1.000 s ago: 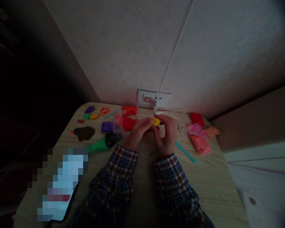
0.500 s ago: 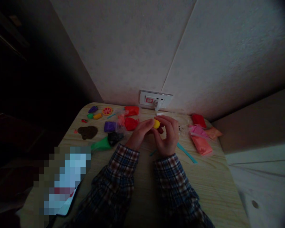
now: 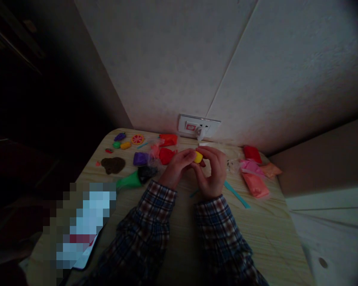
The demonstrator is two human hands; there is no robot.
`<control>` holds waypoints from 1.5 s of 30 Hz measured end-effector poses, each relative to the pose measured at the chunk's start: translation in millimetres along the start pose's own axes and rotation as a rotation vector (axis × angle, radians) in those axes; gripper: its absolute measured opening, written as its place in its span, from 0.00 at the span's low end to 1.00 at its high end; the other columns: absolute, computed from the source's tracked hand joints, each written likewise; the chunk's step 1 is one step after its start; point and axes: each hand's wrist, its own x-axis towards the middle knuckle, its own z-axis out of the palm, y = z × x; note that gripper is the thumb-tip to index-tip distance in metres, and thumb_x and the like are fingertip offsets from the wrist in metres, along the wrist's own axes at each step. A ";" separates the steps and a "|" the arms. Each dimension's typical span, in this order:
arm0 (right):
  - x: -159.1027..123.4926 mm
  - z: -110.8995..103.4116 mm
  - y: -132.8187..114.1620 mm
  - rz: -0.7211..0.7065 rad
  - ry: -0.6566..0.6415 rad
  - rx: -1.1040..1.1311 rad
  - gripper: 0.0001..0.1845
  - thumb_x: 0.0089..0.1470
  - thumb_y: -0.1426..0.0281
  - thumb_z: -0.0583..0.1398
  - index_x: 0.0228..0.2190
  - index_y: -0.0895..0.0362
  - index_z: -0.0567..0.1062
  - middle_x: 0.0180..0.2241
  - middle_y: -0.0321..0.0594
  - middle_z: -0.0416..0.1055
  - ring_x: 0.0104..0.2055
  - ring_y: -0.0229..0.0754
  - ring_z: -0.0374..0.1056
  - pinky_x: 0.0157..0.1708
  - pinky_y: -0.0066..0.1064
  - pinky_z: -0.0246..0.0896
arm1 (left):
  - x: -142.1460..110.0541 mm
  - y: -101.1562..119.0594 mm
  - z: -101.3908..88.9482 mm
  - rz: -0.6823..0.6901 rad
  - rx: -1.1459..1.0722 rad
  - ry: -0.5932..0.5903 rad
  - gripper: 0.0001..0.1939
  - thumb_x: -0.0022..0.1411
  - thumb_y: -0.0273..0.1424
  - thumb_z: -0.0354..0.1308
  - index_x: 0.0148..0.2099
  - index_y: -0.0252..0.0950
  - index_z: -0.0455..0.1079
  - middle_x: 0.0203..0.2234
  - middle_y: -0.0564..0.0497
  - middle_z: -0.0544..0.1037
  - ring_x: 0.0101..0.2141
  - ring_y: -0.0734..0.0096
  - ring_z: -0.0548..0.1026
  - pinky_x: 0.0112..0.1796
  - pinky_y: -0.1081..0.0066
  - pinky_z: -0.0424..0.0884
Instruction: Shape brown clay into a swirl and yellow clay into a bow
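Both my hands are together over the bench [image 3: 274,238], near its far edge. Yellow lump [image 3: 198,157] is up between them, off the wood, its far side hidden from me. Left hand [image 3: 177,169] closed on it, thumb against its left side. Right hand [image 3: 214,171] curled round from the other side, fingers over the top and thumb below, a gap inside the curl.

State of the work, judged by eye: lump looks smooth and blocky, rounded at the corners, no added detail visible. Reads as part-shaped.

Done, by the look of them, at the far left: purple bunch [image 3: 119,137], round red-and-yellow slice [image 3: 137,139], yellow piece [image 3: 125,145] touching a green piece [image 3: 116,145], tiny red piece [image 3: 109,151], flat brown shape [image 3: 113,165] with a pink dab [image 3: 98,163] just beside it.

Material left: purple packet [image 3: 141,159], red packet [image 3: 166,156] and green packet [image 3: 129,181] left of my hands; coral packet [image 3: 256,185] and pink packet [image 3: 252,167] overlapping on the right. They look filled; cannot tell how much each holds.

Blue strip [image 3: 238,195] lies by my right wrist, unheld. Phone [image 3: 85,256] at near left, screen blurred.
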 end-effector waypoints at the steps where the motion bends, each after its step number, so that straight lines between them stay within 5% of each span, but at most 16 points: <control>1: 0.3 0.0 -0.3 0.000 0.001 -0.004 0.12 0.55 0.70 0.59 0.43 0.54 0.71 0.42 0.43 0.71 0.46 0.47 0.66 0.44 0.43 0.63 | 0.0 0.3 0.0 -0.008 -0.003 0.007 0.19 0.52 0.45 0.62 0.34 0.31 0.71 0.27 0.49 0.75 0.35 0.66 0.74 0.36 0.70 0.68; 23: 0.5 1.1 -1.0 0.015 0.027 -0.020 0.12 0.54 0.70 0.60 0.42 0.54 0.70 0.41 0.43 0.71 0.45 0.47 0.65 0.43 0.43 0.64 | -0.3 -1.4 -4.3 -0.086 -0.175 -0.007 0.17 0.50 0.40 0.66 0.36 0.33 0.70 0.30 0.50 0.75 0.35 0.68 0.74 0.37 0.69 0.67; 45: 0.2 2.6 2.3 0.032 -0.002 -0.041 0.13 0.55 0.71 0.58 0.44 0.54 0.69 0.43 0.43 0.70 0.47 0.47 0.65 0.45 0.44 0.62 | -0.2 2.9 0.2 -0.075 -0.082 0.044 0.19 0.49 0.41 0.66 0.36 0.32 0.70 0.31 0.50 0.76 0.34 0.68 0.74 0.38 0.70 0.67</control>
